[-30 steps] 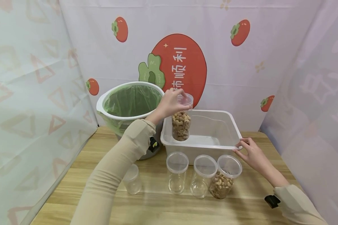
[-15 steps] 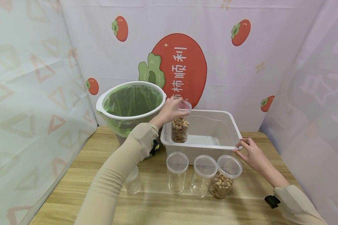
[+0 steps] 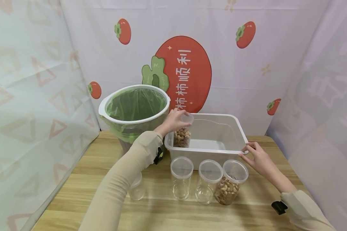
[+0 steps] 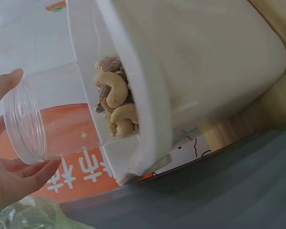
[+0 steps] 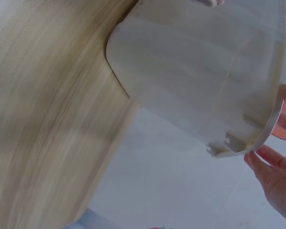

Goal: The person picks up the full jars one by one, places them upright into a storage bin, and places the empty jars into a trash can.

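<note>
My left hand (image 3: 174, 121) grips a clear plastic jar (image 4: 62, 114) by its lidded top. Cashews and other nuts (image 3: 181, 137) fill the lower part of this jar, which hangs upright inside the left end of a white plastic tub (image 3: 237, 128). Whether its base touches the tub floor is hidden by the front rim. With thumb and fingers, my right hand (image 3: 257, 157) pinches the tub's front right corner; the right wrist view shows fingertips (image 5: 257, 160) on the rim.
In front of the tub stand two clear lidded jars (image 3: 181, 178) (image 3: 209, 181) and a jar of nuts (image 3: 227, 189). A smaller clear jar (image 3: 137, 189) is partly behind my left sleeve. Left of the tub stands a bin (image 3: 104, 110) with a green liner (image 3: 136, 104).
My left hand has lowered the jar of nuts into the tub's left end, shifting slightly left. My right hand keeps its hold on the tub corner.
</note>
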Demonstrator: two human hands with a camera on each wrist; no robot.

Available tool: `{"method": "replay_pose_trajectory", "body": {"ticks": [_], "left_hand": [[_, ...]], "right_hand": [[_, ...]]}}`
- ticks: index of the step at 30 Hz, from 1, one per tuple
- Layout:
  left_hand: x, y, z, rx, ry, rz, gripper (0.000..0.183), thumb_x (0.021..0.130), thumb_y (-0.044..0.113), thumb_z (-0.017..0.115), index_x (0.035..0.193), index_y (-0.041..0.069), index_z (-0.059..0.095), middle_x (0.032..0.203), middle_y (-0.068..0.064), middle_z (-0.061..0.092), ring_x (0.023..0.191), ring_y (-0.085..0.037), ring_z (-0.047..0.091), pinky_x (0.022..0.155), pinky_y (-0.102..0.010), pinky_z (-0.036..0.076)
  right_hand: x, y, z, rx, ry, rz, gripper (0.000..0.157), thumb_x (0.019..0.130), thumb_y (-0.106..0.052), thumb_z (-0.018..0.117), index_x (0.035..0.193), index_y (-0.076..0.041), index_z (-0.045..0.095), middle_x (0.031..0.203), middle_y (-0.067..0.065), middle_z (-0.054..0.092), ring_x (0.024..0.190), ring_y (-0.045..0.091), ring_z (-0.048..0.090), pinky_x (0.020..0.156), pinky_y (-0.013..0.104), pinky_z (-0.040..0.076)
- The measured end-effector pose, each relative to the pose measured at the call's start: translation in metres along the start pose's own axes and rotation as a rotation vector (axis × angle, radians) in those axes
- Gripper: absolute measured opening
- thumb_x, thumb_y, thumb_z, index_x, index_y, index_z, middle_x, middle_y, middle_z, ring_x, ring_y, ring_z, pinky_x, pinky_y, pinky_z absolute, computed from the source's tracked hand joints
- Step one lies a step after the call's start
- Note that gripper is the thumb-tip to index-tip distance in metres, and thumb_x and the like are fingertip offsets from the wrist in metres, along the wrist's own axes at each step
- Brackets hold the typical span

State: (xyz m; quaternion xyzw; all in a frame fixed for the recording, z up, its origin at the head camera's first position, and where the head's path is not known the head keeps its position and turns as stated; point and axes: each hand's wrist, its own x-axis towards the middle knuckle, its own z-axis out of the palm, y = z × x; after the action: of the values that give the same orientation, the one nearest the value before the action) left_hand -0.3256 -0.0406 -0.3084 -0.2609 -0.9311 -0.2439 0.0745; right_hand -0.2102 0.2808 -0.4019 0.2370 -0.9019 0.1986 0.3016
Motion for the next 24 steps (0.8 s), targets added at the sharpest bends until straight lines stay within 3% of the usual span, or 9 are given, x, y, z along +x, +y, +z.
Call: {"method": "replay_pose_trajectory", "body": {"ticks": [12,24], "left_hand": [[-0.004,-0.007,0.022,0.035,-0.077,0.031,0.040,0.076,0.031,0.069,0.108,0.011,0.059,0.111,-0.005,0.059,0.109,-0.024,0.044,0.099,-0.042,0.024],[-0.007,-0.009,0.033,0.019,-0.156,0.005,0.042,0.077,0.028,0.068,0.112,0.009,0.058,0.113,-0.008,0.057,0.111,-0.025,0.041,0.096,-0.041,0.029]], "right_hand": [[0.000,-0.001,0.000,-0.003,0.005,-0.009,0.026,0.061,0.000,0.075,0.078,-0.005,0.056,0.092,0.021,0.050,0.082,0.039,0.054,0.061,0.050,0.046],[0.000,-0.001,0.000,0.005,0.015,-0.012,0.025,0.062,0.000,0.075,0.077,-0.005,0.055,0.092,0.022,0.050,0.082,0.040,0.054,0.062,0.051,0.045]]}}
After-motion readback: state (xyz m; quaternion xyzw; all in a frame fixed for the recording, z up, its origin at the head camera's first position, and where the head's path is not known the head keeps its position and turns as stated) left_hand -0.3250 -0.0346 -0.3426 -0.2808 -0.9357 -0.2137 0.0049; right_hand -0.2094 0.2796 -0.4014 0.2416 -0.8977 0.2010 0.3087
